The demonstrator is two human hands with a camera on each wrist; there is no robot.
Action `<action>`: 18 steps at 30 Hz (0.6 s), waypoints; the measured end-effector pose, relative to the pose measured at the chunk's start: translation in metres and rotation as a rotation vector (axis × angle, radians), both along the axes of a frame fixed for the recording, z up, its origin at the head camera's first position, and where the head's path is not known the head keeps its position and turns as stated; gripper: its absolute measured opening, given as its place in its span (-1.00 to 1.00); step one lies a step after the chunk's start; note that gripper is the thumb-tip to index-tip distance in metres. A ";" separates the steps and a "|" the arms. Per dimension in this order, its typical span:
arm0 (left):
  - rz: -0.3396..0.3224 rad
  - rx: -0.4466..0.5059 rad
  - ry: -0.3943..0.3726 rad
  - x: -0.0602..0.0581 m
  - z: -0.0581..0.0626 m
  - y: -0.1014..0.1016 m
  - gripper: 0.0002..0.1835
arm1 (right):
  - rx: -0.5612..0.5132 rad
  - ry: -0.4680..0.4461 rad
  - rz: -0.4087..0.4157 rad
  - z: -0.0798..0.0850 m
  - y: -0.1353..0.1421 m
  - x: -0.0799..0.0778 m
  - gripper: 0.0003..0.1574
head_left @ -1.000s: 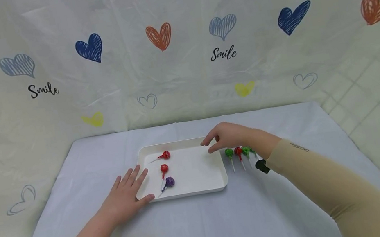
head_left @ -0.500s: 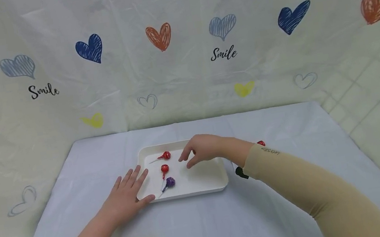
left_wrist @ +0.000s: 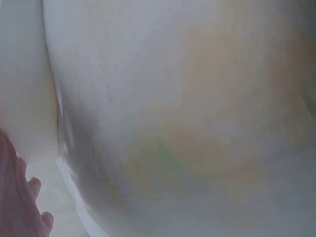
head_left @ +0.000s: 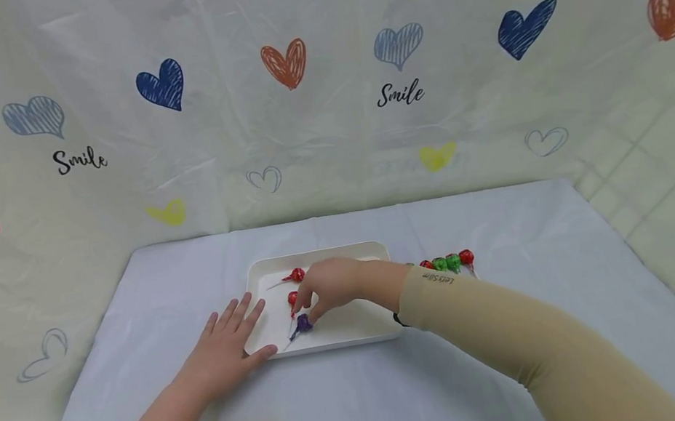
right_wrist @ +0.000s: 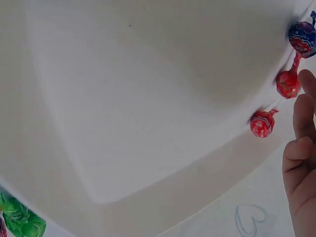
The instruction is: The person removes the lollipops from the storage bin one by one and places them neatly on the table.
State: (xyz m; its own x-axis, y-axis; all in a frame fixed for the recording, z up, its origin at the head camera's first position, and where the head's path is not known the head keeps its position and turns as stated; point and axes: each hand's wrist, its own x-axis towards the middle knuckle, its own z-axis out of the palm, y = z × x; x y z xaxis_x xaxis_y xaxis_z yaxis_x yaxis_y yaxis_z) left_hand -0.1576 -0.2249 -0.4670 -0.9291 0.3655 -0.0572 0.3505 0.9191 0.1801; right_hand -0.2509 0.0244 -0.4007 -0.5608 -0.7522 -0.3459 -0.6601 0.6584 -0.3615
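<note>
My left hand (head_left: 223, 346) lies flat with spread fingers at the left end of a white tray (head_left: 356, 327), thumb on the near-left corner. In the left wrist view only part of its fingers (left_wrist: 22, 202) shows. My right hand (head_left: 331, 286) reaches over the tray, thumb and forefinger apart around a purple-wrapped lollipop (head_left: 303, 323), which lies on the tray floor. Whether they touch it is unclear. A red lollipop (head_left: 292, 297) is just behind, partly hidden by the fingers. Farther back lies another red lollipop (head_left: 297, 274). The right wrist view shows bent fingers (right_wrist: 302, 116) beside these lollipops.
Right of the tray, several red and green lollipops (head_left: 453, 263) lie in a row, partly covered by the right sleeve (head_left: 494, 318). White cloth (head_left: 355, 406) covers the table. A backdrop with printed hearts (head_left: 286, 65) hangs behind.
My right hand has moved left and down from the tray's right edge to the purple lollipop. The left hand and the lollipops on the tray have stayed in place.
</note>
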 end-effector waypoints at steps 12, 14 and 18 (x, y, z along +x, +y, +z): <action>-0.011 -0.003 0.006 0.000 0.001 0.001 0.10 | 0.051 -0.005 0.023 -0.012 -0.016 -0.001 -0.62; -0.011 -0.001 0.005 0.001 0.002 0.001 0.08 | 0.055 -0.007 0.025 -0.013 -0.017 -0.001 -0.63; -0.012 -0.002 0.014 0.001 0.004 0.001 0.07 | 0.066 0.012 0.050 -0.015 -0.021 -0.001 -0.66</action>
